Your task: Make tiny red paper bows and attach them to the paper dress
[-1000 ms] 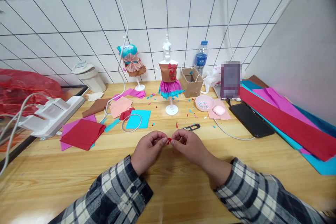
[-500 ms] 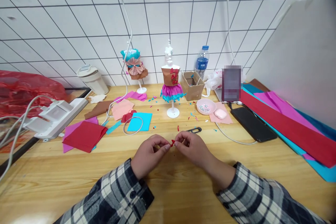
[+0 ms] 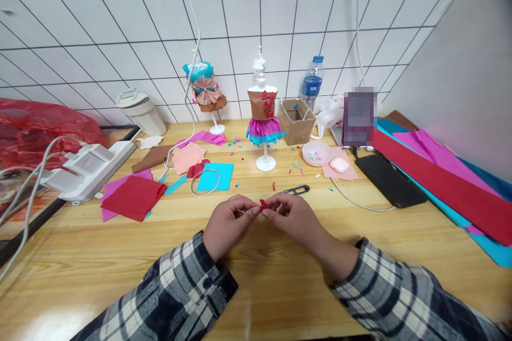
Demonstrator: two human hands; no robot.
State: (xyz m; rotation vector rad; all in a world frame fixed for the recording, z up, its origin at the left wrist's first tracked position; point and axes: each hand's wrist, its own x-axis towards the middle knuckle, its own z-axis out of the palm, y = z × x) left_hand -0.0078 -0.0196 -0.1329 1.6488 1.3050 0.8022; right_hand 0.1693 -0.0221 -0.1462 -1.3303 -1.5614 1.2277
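Between my fingertips is a small red paper bow (image 3: 262, 204), held low over the wooden table. My left hand (image 3: 231, 222) pinches its left side, and my right hand (image 3: 295, 222) pinches the right. Just beyond my right hand lies a pair of black thread snips (image 3: 296, 190). Farther back stands a small white dress form (image 3: 265, 162) wearing a brown paper top (image 3: 256, 105) with several red bows down one side, and a magenta skirt (image 3: 264, 129) edged in turquoise.
Left are red paper squares (image 3: 134, 198), a turquoise sheet (image 3: 224, 176), a wire ring (image 3: 205, 183) and a power strip (image 3: 90, 173). Right are a pink bead dish (image 3: 317, 154), a black phone (image 3: 390, 181) and long paper strips (image 3: 444, 186). A second dressed form (image 3: 206, 90) stands behind.
Both hands stay together at the bow, which has turned slightly between the fingertips, the fingers now closer around it. The whole view has shifted a little with my head.
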